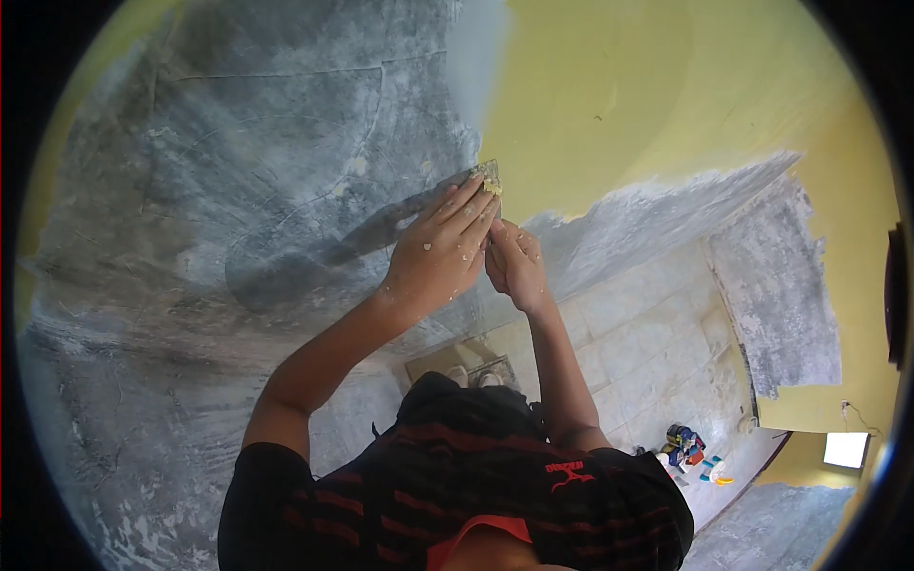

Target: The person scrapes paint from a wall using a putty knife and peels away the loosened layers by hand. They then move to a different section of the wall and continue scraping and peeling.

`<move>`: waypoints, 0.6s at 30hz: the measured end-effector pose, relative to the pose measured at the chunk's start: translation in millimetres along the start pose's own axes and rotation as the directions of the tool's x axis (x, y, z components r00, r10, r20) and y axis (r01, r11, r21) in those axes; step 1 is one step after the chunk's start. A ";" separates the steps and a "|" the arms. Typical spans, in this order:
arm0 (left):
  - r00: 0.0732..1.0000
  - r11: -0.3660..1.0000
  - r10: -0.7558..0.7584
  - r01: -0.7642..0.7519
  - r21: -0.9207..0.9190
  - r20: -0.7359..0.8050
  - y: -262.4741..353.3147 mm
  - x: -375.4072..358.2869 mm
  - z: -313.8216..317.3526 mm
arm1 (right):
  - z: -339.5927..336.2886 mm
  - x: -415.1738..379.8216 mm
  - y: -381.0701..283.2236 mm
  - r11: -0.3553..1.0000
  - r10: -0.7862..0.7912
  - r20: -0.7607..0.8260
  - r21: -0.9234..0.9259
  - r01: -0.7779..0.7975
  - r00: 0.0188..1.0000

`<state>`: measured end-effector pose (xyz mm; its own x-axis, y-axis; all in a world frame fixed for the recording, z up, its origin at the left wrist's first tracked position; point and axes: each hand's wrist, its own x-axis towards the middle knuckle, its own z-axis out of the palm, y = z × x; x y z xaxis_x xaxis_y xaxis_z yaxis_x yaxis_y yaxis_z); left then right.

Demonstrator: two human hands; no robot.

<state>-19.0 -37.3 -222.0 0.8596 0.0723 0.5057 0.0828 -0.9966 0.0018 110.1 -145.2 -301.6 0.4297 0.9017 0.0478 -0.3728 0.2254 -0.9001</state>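
Observation:
A paint scraper has its flat blade against the wall, at the border between yellow paint and bare grey wall. Yellowish paint scrapings cling to the blade. My left hand lies over the scraper with its fingers stretched out along the blade; its thumb is hidden. Pale flecks dot its back and fingers. Just beside it, my right hand is closed around the scraper's handle, which is mostly hidden by the fingers.
Pale floor tiles lie below, near the wall. My shoes rest on a dark board or mat. Several coloured items sit on the floor at the lower right, with a teal and yellow object. Another stripped patch shows at right.

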 end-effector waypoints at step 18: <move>0.985 0.969 0.118 -0.142 0.204 0.125 -14.1 25.7 -48.0 | 33.9 13.5 -17.7 0.986 -0.081 -0.033 0.145 0.085 0.996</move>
<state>-22.2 -23.4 -167.7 0.9195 -0.0410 0.3909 0.0614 -0.9674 -0.2458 94.6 -124.5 -270.3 0.4854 0.8678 0.1063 -0.4500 0.3523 -0.8206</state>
